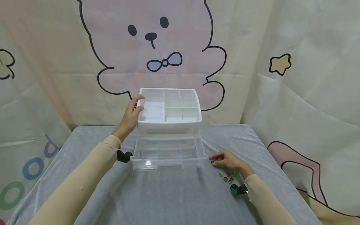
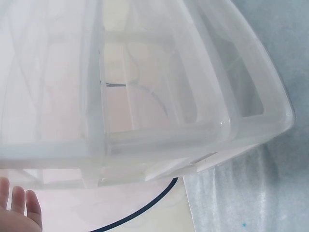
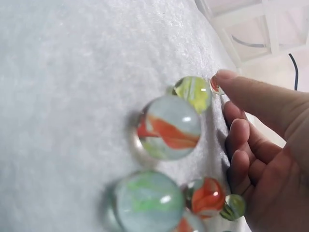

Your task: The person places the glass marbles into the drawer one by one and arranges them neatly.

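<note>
A plastic storage box stands on the cloth, with a white divided top tray [image 1: 153,111] and a clear drawer [image 1: 168,162] jutting out below toward me. My left hand [image 1: 131,115] grips the tray's left side, fingers over the rim. In the left wrist view, its fingertips [image 2: 19,203] show beside the clear box wall [image 2: 159,140]. My right hand [image 1: 229,161] is low beside the drawer's right front corner. Its thumb and index finger pinch a small marble with red in it [image 3: 215,85]. Closer to the right wrist lie more glass marbles [image 3: 169,128], swirled orange, yellow and green.
Grey cloth [image 1: 168,197] covers the table. A curtain [image 1: 239,28] printed with a bear hangs right behind the box, and printed sheets [image 1: 317,93] rise at both sides. Each wrist wears a black device [image 1: 239,189].
</note>
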### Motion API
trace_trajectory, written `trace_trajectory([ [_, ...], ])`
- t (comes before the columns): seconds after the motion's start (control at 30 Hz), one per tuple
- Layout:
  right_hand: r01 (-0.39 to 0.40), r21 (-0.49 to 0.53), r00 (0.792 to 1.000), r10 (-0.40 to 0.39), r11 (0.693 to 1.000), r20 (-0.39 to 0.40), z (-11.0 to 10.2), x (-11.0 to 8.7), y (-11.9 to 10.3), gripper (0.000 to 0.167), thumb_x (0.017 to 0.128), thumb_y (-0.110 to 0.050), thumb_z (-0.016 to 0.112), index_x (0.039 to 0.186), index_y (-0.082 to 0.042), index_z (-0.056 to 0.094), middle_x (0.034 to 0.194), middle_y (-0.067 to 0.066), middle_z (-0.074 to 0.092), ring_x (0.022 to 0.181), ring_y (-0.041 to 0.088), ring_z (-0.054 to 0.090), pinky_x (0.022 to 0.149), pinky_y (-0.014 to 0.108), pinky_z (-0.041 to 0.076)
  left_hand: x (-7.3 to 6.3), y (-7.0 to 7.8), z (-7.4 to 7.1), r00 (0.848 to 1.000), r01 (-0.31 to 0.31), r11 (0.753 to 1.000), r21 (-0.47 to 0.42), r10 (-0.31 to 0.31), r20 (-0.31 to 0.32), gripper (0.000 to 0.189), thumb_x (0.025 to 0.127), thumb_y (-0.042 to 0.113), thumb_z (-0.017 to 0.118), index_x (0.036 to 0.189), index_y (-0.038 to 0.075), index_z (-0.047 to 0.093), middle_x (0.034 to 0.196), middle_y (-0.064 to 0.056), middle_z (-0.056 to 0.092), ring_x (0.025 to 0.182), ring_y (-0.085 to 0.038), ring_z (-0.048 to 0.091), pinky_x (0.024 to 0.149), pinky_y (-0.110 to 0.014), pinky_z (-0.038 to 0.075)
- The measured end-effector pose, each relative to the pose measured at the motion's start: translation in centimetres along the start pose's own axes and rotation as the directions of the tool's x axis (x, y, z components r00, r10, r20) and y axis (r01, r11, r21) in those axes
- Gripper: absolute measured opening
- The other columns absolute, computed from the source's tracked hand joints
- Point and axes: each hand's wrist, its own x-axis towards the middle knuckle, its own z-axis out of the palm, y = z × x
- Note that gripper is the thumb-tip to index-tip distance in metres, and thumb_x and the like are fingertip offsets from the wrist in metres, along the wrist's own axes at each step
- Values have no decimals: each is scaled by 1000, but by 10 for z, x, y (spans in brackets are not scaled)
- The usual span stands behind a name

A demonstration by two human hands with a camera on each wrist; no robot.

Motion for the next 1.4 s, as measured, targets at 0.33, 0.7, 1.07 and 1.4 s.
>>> trace_trajectory([
  [0.33, -10, -17, 1000, 10, 1000, 7, -1, 3, 4, 28, 88, -5, 74, 113, 8, 72, 77, 13, 67, 58, 1, 43, 56, 19, 39, -1, 1, -1, 1000, -9, 1000, 7, 9, -7, 40, 104, 8, 37, 143, 4, 44, 154, -17, 36, 120, -30, 33, 104, -46, 26],
  [0.7, 19, 8, 1000, -19, 1000, 2, 2, 2, 1, 23, 87, -2, 74, 108, 9, 73, 72, 21, 65, 54, 1, 40, 54, 19, 38, 0, -3, 0, 1000, -25, 1000, -9, 25, 0, 41, 104, 6, 36, 144, 2, 42, 156, -16, 34, 124, -33, 31, 104, -47, 24],
  [1.07, 3, 26, 1000, -3, 1000, -3, 1, -1, -1, 22, 88, -4, 74, 107, 9, 73, 89, 25, 71, 62, 1, 49, 60, 19, 43, -2, -1, 1, 1000, -6, 1000, -16, 6, -9, 40, 103, 7, 37, 143, 2, 44, 155, -16, 34, 125, -32, 30, 107, -48, 23],
  [1.4, -19, 63, 999, 21, 998, -45, -4, 3, 8, 25, 90, -10, 73, 110, 6, 72, 98, 17, 70, 80, 3, 60, 72, 20, 50, -4, 12, 0, 1000, 15, 1000, -23, -15, -5, 40, 103, 3, 37, 142, -4, 42, 155, -22, 32, 125, -37, 29, 106, -48, 22],
])
